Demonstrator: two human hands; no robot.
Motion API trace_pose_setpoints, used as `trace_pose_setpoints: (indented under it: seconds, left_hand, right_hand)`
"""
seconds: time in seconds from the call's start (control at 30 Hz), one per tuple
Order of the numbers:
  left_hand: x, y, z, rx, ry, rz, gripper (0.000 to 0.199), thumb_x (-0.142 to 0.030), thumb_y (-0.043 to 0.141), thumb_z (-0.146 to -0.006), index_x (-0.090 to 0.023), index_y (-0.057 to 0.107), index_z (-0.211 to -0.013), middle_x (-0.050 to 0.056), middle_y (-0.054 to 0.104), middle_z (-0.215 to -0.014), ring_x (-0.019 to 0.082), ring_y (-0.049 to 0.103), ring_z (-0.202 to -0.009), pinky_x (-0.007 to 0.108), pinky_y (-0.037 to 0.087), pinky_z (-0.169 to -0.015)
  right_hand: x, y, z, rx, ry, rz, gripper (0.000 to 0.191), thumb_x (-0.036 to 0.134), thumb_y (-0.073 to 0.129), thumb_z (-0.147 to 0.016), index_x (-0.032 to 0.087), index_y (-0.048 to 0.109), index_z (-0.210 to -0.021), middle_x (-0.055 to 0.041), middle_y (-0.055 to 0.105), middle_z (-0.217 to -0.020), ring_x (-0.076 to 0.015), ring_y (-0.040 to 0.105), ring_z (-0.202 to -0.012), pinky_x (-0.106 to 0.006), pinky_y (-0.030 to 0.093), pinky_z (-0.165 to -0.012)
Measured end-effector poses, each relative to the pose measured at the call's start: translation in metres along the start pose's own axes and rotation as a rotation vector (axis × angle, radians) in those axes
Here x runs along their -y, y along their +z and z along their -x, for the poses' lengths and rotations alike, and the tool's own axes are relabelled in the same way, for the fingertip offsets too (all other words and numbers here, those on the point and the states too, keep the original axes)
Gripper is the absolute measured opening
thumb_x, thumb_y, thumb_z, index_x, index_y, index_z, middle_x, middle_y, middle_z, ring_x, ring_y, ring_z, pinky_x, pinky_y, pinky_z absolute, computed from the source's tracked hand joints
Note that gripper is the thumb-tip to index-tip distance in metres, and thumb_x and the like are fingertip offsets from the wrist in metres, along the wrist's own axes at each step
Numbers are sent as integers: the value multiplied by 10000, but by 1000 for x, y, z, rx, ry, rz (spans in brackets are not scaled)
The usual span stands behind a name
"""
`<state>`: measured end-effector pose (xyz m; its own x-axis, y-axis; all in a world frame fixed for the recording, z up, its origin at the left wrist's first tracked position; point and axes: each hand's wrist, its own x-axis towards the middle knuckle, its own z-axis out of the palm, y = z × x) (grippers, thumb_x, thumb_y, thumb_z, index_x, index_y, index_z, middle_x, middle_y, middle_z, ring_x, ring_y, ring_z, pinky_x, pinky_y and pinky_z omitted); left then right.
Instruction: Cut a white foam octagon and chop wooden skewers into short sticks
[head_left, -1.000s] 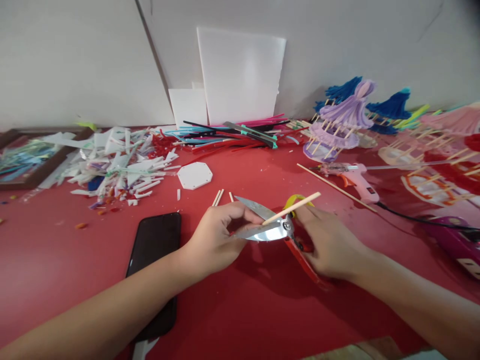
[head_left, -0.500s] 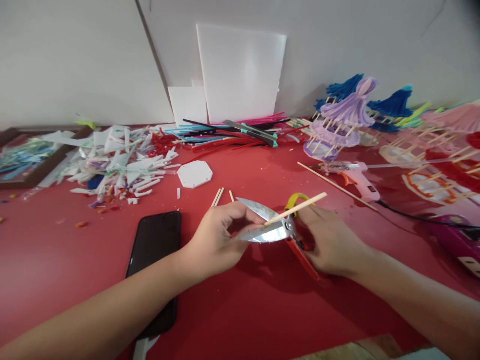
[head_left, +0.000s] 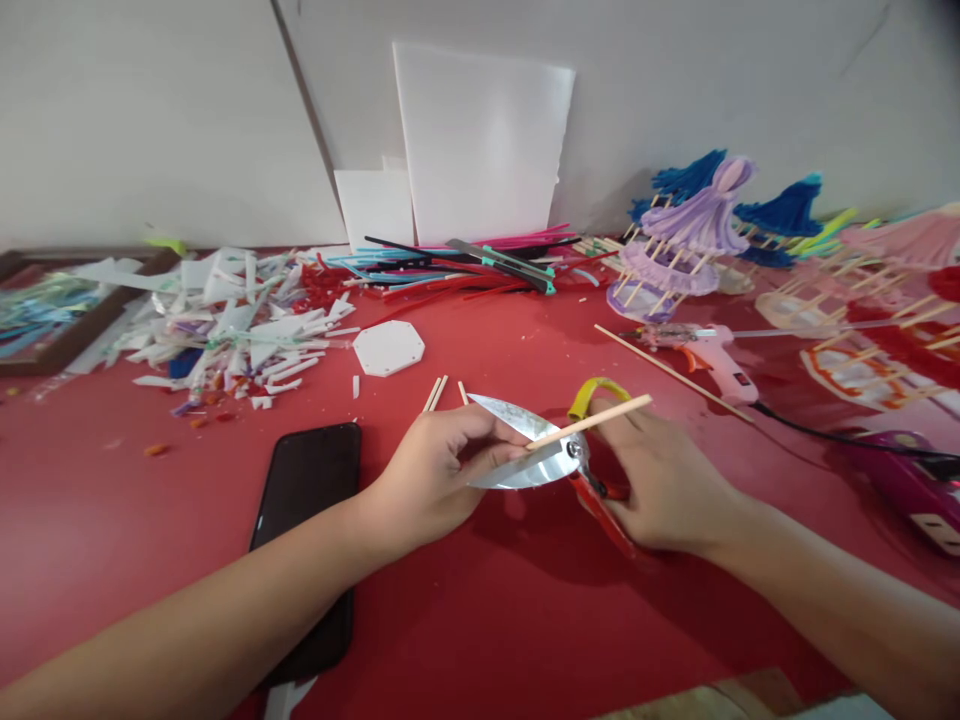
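My left hand (head_left: 442, 465) is closed, pinching a thin wooden stick (head_left: 600, 417) between thumb and fingers. The stick slants up to the right and crosses the pivot of the scissors (head_left: 529, 470). My right hand (head_left: 660, 470) is wrapped round their handles, one yellow and one red. The blades stand apart and point left toward my left fingers. Just beyond my left hand lie several short cut sticks (head_left: 436, 393), their near ends hidden by the hand. A white octagonal plate (head_left: 388, 348) with small holes rests farther back.
A black phone (head_left: 311, 500) lies beside my left forearm. White scraps (head_left: 240, 315) are heaped at the back left, with fuzzy coloured stems (head_left: 450, 270) and a cutter knife (head_left: 510, 265) behind. To the right are a pink glue gun (head_left: 716, 360), a long stick (head_left: 667, 372) and a purple carousel-like model (head_left: 675, 240).
The scissors and the stick have shifted very slightly left, and the handles sit a little differently in my right hand. Both hands keep their hold.
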<state>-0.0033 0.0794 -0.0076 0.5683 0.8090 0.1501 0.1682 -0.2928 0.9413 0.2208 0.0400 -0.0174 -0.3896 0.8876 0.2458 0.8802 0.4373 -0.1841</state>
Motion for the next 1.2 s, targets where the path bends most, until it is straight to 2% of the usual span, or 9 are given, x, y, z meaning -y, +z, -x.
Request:
trace_pose_setpoints:
  seconds: [0.23, 0.37, 0.5, 0.57, 0.67, 0.8, 0.87, 0.97, 1.2]
  left_hand:
    - [0, 2, 2, -11, -28, 21, 126, -217, 591, -840, -147, 669, -771, 54, 715, -760, 131, 647, -673, 211, 495, -597]
    - [0, 4, 2, -24, -73, 29, 117, -188, 587, -827, -152, 679, -766, 46, 711, -747, 130, 644, -665, 210, 496, -593]
    - [0, 6, 1, -29, -97, 44, 126, -197, 583, -825, -147, 680, -761, 48, 707, -722, 130, 636, -637, 211, 494, -573]
    - [0, 6, 1, -34, -93, 40, 119, -189, 580, -820, -146, 671, -756, 48, 710, -725, 127, 637, -637, 207, 494, -572]
    - [-1, 7, 1, -59, -8, -24, 88, -107, 577, -772, -151, 653, -779, 32, 711, -752, 112, 630, -646, 191, 487, -584]
    - [-3, 7, 2, -137, 83, -131, 165, -43, 561, -725, -164, 645, -800, 2, 708, -742, 97, 620, -629, 172, 470, -572]
    - [-4, 6, 3, -175, 79, -156, 204, -18, 529, -716, -169, 656, -767, -2, 713, -719, 100, 630, -623, 173, 473, -568]
    - [-4, 5, 5, -165, 69, -117, 233, -10, 542, -699, -172, 688, -783, 5, 737, -744, 116, 661, -644, 180, 492, -572]
    - [-4, 6, 3, -141, 2, 20, 229, -17, 560, -681, -158, 719, -765, 9, 742, -733, 121, 680, -654, 172, 505, -568]
  right_hand:
    - [-2, 3, 3, 60, 39, -5, 226, 260, 507, -675, 191, 487, -890, -85, 611, -712, -244, 575, -614, -344, 431, -524]
    - [-3, 2, 4, 87, 58, -16, 238, 171, 501, -624, 199, 471, -859, -70, 622, -709, -210, 568, -590, -303, 421, -519]
    - [-3, 4, 5, 73, 58, -35, 225, 161, 493, -600, 207, 446, -815, -50, 595, -672, -180, 533, -546, -277, 389, -497]
    - [-3, 6, 5, 43, 69, -51, 215, 188, 497, -618, 207, 447, -826, -38, 578, -665, -171, 516, -536, -271, 374, -489]
    - [-2, 6, 3, 22, 91, -68, 170, 257, 500, -675, 209, 446, -829, -24, 554, -644, -164, 491, -517, -274, 359, -487]
    - [3, 3, -3, 53, 110, -45, 172, 318, 499, -743, 204, 456, -864, -41, 579, -679, -196, 545, -564, -296, 369, -512]
    - [4, 1, -4, 42, 108, -37, 173, 325, 489, -767, 202, 457, -884, -60, 597, -727, -221, 585, -630, -312, 396, -545]
    - [4, 0, -4, 25, 92, -37, 181, 315, 488, -772, 204, 459, -911, -79, 612, -792, -238, 601, -709, -334, 438, -600]
    - [3, 1, -2, -16, 65, -8, 197, 332, 488, -758, 208, 432, -901, -89, 594, -785, -243, 586, -701, -342, 429, -587]
